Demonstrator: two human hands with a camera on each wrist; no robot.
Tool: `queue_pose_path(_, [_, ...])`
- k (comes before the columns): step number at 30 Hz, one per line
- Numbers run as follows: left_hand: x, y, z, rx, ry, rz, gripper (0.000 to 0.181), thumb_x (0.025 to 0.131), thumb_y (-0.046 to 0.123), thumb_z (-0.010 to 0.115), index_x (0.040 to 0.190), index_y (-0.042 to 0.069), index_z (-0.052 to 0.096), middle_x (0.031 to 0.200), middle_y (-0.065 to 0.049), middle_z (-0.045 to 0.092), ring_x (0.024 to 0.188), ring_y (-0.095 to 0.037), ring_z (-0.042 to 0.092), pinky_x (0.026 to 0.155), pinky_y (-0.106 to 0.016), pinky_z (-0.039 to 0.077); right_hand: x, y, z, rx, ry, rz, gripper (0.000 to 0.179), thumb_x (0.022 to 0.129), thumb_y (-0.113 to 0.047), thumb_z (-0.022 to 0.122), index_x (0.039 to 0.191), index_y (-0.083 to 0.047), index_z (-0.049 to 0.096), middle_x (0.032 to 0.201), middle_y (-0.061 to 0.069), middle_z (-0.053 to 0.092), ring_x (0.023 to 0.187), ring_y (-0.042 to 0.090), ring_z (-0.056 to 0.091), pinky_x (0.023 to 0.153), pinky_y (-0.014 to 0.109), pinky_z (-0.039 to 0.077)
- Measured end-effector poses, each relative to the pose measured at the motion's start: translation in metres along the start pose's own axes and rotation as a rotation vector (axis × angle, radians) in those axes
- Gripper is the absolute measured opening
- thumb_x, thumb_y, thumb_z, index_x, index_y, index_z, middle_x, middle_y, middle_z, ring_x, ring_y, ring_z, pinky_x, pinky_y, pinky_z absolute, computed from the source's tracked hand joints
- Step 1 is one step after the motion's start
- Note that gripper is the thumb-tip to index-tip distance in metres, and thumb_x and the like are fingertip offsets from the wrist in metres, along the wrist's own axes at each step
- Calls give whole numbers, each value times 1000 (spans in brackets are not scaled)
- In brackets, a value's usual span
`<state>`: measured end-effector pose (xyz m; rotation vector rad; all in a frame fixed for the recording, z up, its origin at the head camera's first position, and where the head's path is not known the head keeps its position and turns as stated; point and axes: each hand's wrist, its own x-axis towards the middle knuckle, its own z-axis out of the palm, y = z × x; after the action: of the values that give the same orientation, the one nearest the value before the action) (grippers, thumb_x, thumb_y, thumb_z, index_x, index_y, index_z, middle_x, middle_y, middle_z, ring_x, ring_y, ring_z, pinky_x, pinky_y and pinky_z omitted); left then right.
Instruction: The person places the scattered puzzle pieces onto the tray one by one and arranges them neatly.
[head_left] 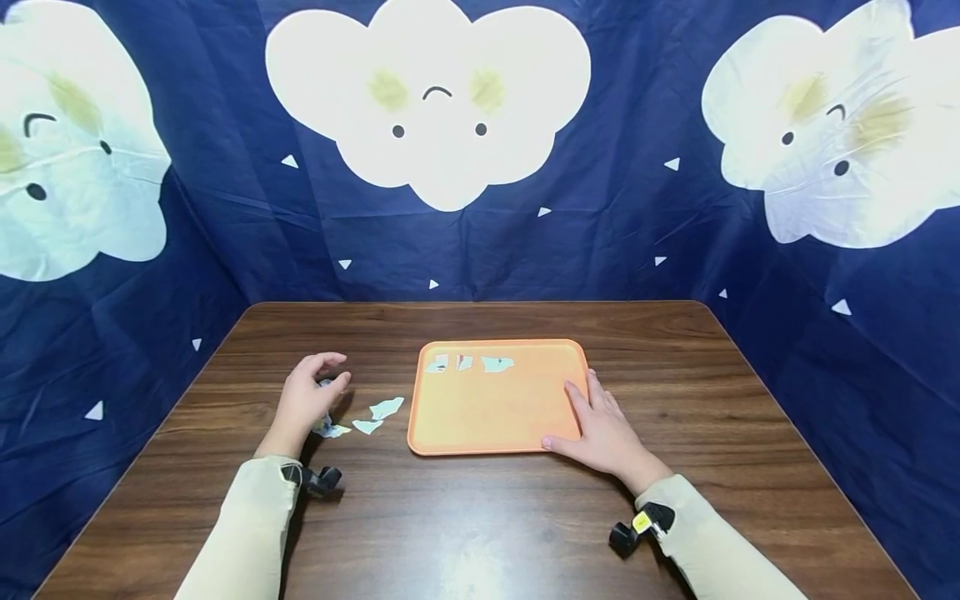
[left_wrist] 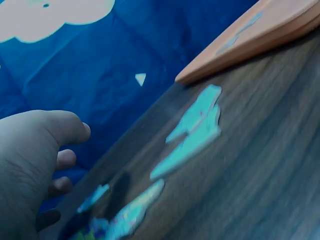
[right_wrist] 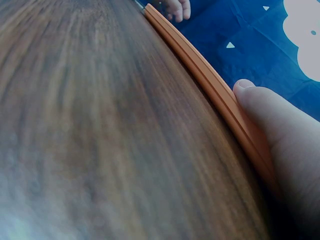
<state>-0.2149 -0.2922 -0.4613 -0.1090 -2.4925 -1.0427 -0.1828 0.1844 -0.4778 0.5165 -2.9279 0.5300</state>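
Note:
My left hand (head_left: pixel 307 396) hovers over a small cluster of printed paper pieces (head_left: pixel 327 429), its fingers loosely bent and nothing between them. Part of that cluster is hidden under the hand. In the left wrist view, the thumb and fingertips hang apart above these pieces (left_wrist: pixel 131 212). Two pale blue, irregular paper scraps (head_left: pixel 386 408) lie between the cluster and an orange tray (head_left: pixel 487 417). On the tray's near right corner rests my right hand (head_left: pixel 607 433), thumb along the near rim and fingers spread over the right edge. The right wrist view shows the thumb (right_wrist: pixel 255 100) against the rim.
Along the tray's far side sit three small scraps in a row, the rightmost scrap (head_left: pixel 497 364) being the widest. A brown wood-grain table (head_left: pixel 480 500) carries everything. Behind it hangs a dark blue cloth (head_left: pixel 465 250) with white clouds and triangles.

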Motion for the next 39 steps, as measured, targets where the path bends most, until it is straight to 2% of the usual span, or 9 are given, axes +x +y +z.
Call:
queue_pose_path(3, [-1,-9,0,48,3,0,35,79,20,70,110,6,62,106,-15,57,104,-34,48,88,-47,29,0,1,0,-4,-2,1,107,64,-83,45,144,-15,28,149,23,6,132,43,18,101,56,22])
queue_pose_path(7, [-3,-18,1,139,-23,-48,47,77,29,72,117,8,57,112,-16,55,110,-36,36,90,-52,20,0,2,0,-4,-9,-7,106,65,-83,45,144,-14,28,149,23,5,132,42,17,101,56,21])
queue_pose_path(14, [-7,-25,1,263,-85,-107,57,77,40,70,118,5,53,113,-18,53,111,-39,33,92,-55,17,1,1,1,-9,-12,-1,107,64,-84,44,145,-14,28,149,23,6,133,42,17,102,55,21])
queue_pose_path(19, [-8,-26,1,278,-77,-123,53,78,37,69,118,6,53,110,-17,52,109,-41,33,90,-55,20,1,1,0,-10,-12,-5,108,64,-84,43,145,-14,27,149,23,5,133,41,16,102,55,21])
queue_pose_path(25, [-7,-24,1,251,-87,-117,51,78,33,69,119,8,53,115,-16,53,108,-42,34,90,-55,20,1,1,0,0,-7,-8,107,64,-83,45,144,-13,28,149,24,6,132,42,17,101,56,21])
queue_pose_path(32, [-9,-23,-1,303,-72,-183,59,76,40,69,122,8,51,115,-16,49,112,-44,29,89,-58,20,1,1,1,-1,-22,-8,107,65,-84,43,145,-14,27,149,23,5,132,43,17,101,56,21])
queue_pose_path(39, [-9,-22,0,283,-66,-187,57,78,40,69,121,8,51,113,-16,52,109,-43,32,88,-57,20,0,1,0,-1,-9,-6,107,65,-83,44,144,-13,28,149,24,7,132,44,18,100,57,22])
